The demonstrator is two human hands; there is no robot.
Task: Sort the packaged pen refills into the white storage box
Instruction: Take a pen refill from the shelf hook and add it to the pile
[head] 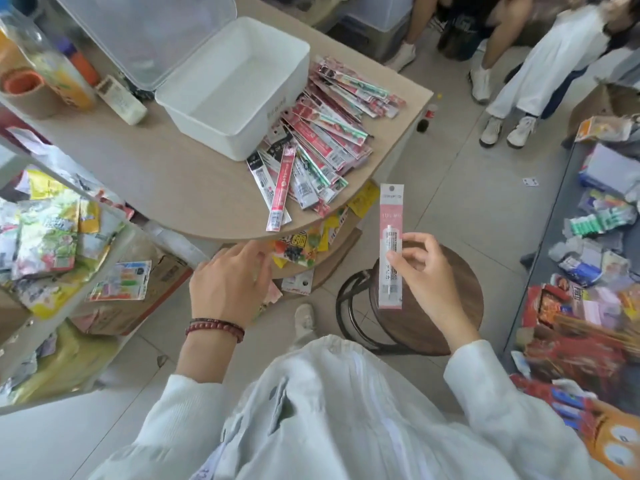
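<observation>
Holding a pink refill pack (pixel 391 244) upright in your right hand (pixel 429 278), you are pinching its lower half between thumb and curled fingers, with the hang-hole end pointing up. The pack is hovering in the air above the round wooden stool (pixel 433 306), off the rounded end of the bench (pixel 156 174) and well apart from the box.

Your left hand (pixel 232 282) is reaching forward palm down, fingers stretched and loosely spread, carrying nothing. Its fingertips are sitting right at the bench's near edge, though I cannot tell whether they are touching it. A dark red bead bracelet (pixel 214 329) is circling that wrist.

Up on the bench the white storage box (pixel 263 133) is standing with its clear lid (pixel 145 32) tipped back to the left, its white inside showing. Just beside it, to the right and in front, the heap of refill packs (pixel 322 133) is fanning out — pinks, reds, greens and a few black ones, overlapping each other and touching the box's wall. One red pack (pixel 281 188) is lying at the near end of the heap, its tip reaching the bench's rim.

On your left a shelf (pixel 69 244) is carrying a jumble of bright packets.
</observation>
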